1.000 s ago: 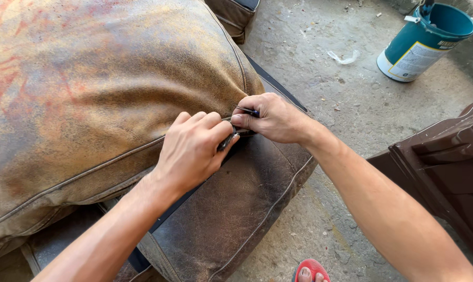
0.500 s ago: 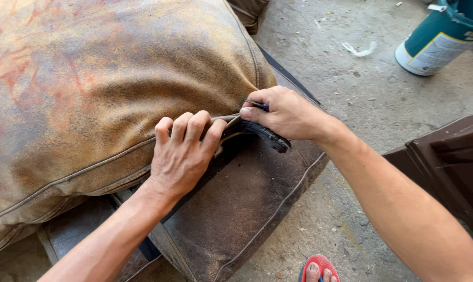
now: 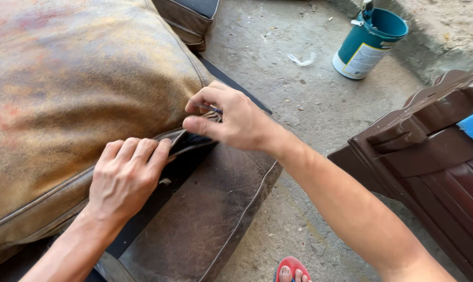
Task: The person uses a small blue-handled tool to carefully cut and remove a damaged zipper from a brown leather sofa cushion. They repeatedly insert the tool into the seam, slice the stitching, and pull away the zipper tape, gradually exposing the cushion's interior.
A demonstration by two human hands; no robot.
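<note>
Head view: a bare concrete floor (image 3: 299, 94), gritty and littered with small scraps, carries everything shown. Counted items: two cushions in my work area, one large tan worn cushion (image 3: 74, 94) lying on one dark brown cushion (image 3: 205, 224); a third dark cushion (image 3: 189, 15) shows partly at the top edge. There is one teal paint can (image 3: 369, 44), one piece of dark brown carved wooden furniture (image 3: 429, 156) at right, one white scrap (image 3: 302, 60), and one red sandal (image 3: 293, 267) on my foot. My left hand (image 3: 124, 177) lies palm-down on the seam (image 3: 179, 138) of the tan cushion, fingers together and curled over its edge. My right hand (image 3: 228, 120) pinches a small dark tool (image 3: 214, 109), mostly hidden, between thumb and forefinger, directly above the seam opening. The seam runs between my two hands, touching both.
</note>
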